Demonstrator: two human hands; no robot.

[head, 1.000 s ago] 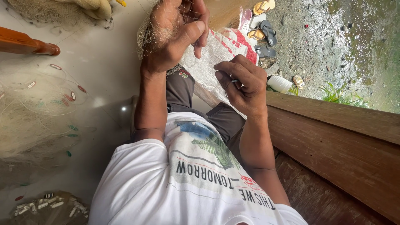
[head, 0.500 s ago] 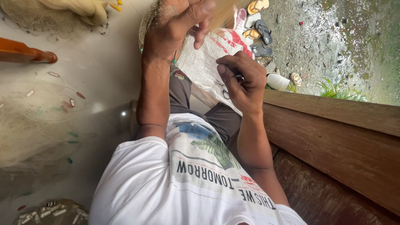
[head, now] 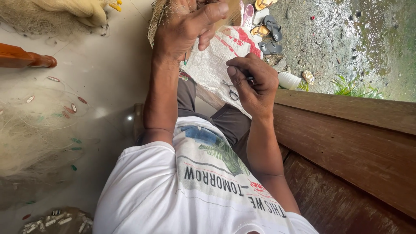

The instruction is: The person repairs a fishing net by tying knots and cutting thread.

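Note:
My left hand (head: 186,30) is raised in front of me, fingers closed on a bunch of fine tan fishing net (head: 162,13) that reaches the top edge. My right hand (head: 253,82) sits lower and to the right, gripping small metal scissors (head: 233,93) whose handle loops show under the fingers. Between the hands, a white woven sack with red print (head: 216,60) lies over my lap. The scissors rest against the sack's surface. A green bit (head: 185,60) hangs below my left hand. My white printed shirt fills the bottom of the view.
Loose net with small floats (head: 39,130) spreads over the pale floor at left. An orange wooden piece (head: 26,58) lies at far left. Brown wooden planks (head: 346,130) run along my right. Sandals (head: 266,26) and a white cup (head: 288,80) lie on gravel beyond.
My left hand has risen toward the top edge with the net. My right hand has curled tighter and shifted slightly left against the sack, with the scissors now showing.

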